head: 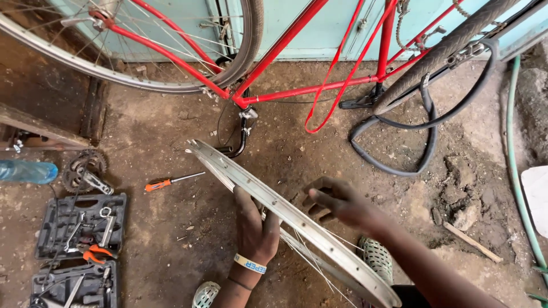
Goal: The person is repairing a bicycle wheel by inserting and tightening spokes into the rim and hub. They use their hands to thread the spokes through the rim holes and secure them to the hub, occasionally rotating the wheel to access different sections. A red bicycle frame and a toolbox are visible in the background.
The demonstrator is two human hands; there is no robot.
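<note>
A bare silver bicycle wheel rim [228, 167] with thin spokes runs diagonally from the middle of the view to the lower right. My left hand [256, 228], with a pale wristband, grips the rim from below near its middle. My right hand [337, 202] reaches over the rim from the right, fingers curled against its far edge. Loose spokes [311, 259] hang under the rim between my arms.
A red bicycle frame [297, 91] stands upside down ahead with a wheel [171, 80]. A black inner tube [399, 128] lies to the right, beside a green hose [516, 171]. An orange screwdriver [162, 183], a chainring crank [85, 171], a blue bottle [25, 171] and an open tool case [80, 228] lie left.
</note>
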